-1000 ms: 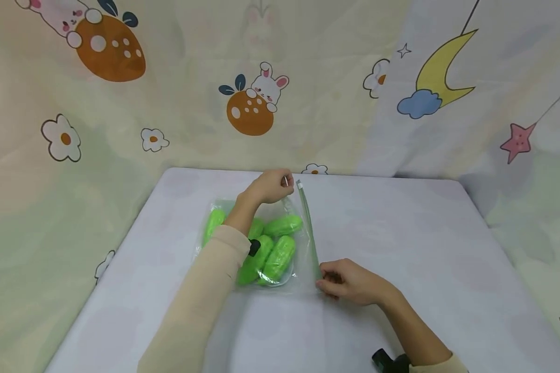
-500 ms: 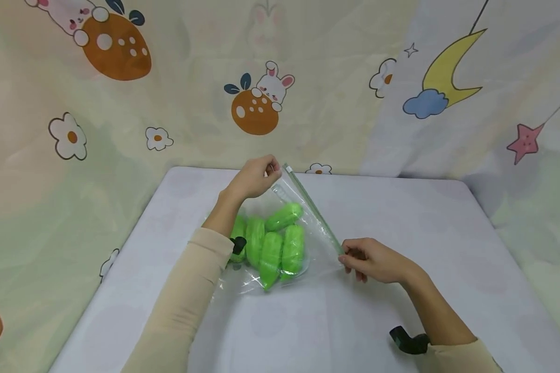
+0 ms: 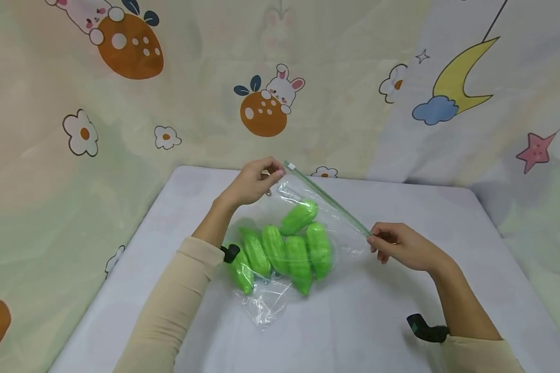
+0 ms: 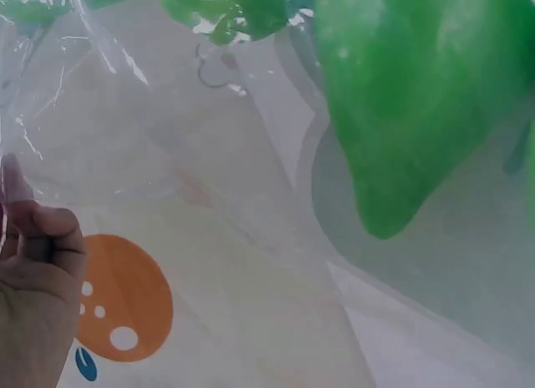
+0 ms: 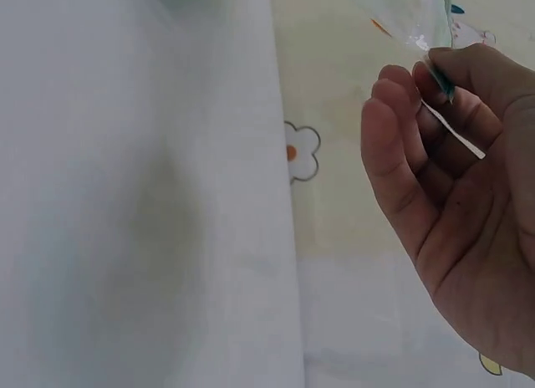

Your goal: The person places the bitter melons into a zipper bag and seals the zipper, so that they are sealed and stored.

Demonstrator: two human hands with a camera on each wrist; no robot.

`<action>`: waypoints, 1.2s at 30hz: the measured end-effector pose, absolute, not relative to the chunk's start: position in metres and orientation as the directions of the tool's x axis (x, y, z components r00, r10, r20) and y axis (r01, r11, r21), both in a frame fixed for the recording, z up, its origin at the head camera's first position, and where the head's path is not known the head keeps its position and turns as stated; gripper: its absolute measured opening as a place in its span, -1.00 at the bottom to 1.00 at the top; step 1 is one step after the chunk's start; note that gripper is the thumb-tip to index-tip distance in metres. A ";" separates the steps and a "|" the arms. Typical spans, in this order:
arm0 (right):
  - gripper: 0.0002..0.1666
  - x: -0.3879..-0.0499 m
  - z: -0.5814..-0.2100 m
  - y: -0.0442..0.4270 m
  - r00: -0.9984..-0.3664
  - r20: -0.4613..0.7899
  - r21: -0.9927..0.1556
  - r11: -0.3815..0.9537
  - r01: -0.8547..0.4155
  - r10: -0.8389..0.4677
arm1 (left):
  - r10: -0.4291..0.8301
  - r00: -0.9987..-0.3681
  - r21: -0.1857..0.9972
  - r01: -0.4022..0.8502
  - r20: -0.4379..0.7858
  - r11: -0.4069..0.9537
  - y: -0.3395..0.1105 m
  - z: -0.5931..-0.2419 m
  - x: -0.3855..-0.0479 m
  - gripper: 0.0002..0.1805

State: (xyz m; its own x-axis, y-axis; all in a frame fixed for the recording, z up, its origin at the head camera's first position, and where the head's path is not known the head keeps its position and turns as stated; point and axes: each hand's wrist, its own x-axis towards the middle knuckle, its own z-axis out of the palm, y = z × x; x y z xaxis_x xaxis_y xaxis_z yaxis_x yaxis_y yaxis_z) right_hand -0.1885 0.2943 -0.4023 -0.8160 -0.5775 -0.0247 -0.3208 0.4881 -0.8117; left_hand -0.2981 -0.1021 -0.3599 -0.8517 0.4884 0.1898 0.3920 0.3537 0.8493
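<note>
A clear zip bag [image 3: 265, 308] is held up over the table, its green zip edge [image 3: 329, 199] slanting down to the right. At the upper end of that edge sits a white slider [image 3: 291, 166], and my left hand [image 3: 254, 182] pinches the bag there. My right hand [image 3: 406, 246] pinches the lower end between thumb and index finger, as the right wrist view also shows. Inside the bag lie several green, elongated, tapered pieces [image 3: 297, 261]; their exact kind is unclear. The left wrist view has one pointed green piece [image 4: 410, 129] close up.
A white-covered table [image 3: 354, 321] lies below the bag. Behind it hangs a cloth backdrop [image 3: 336, 103] printed with rabbits, flowers and a moon. A black wrist camera [image 3: 427, 329] is on the right wrist, another [image 3: 231, 253] on the left.
The bag has been raised and turned, its zip edge tilting from near upright to a slant. My right hand has moved up and right, my left slightly up. The green pieces have shifted inside.
</note>
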 end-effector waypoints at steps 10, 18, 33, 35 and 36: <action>-0.77 -0.196 -0.389 0.317 -0.809 -0.152 -0.742 0.606 -0.286 -0.568 | 0.557 -0.806 0.874 0.403 0.200 0.270 -0.086 -0.366 -0.288 -0.73; -0.76 -0.214 -0.374 0.302 -0.813 -0.185 -0.643 0.694 -0.324 -0.551 | 0.572 -0.787 0.819 0.474 0.231 0.322 -0.078 -0.362 -0.278 -0.74; -0.67 -0.241 -0.379 0.237 -0.848 0.080 -0.708 0.569 -0.418 -0.524 | 0.583 -0.778 0.810 0.489 0.235 0.326 -0.070 -0.359 -0.269 -0.80; -0.68 -0.244 -0.376 0.230 -0.847 0.120 -0.709 0.553 -0.438 -0.518 | 0.593 -0.768 0.801 0.503 0.241 0.326 -0.070 -0.360 -0.269 -0.79; -0.68 -0.246 -0.375 0.227 -0.848 0.139 -0.706 0.549 -0.447 -0.512 | 0.599 -0.763 0.795 0.511 0.243 0.328 -0.069 -0.360 -0.269 -0.79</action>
State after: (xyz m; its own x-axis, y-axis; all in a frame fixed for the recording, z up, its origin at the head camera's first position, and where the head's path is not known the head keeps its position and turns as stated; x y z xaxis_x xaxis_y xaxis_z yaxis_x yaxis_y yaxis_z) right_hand -0.2460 0.2267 -0.3748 -0.8476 -0.5121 0.1386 -0.4473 0.5493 -0.7059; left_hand -0.2690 -0.0695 -0.3600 -0.7628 0.5991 0.2432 0.5110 0.3281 0.7945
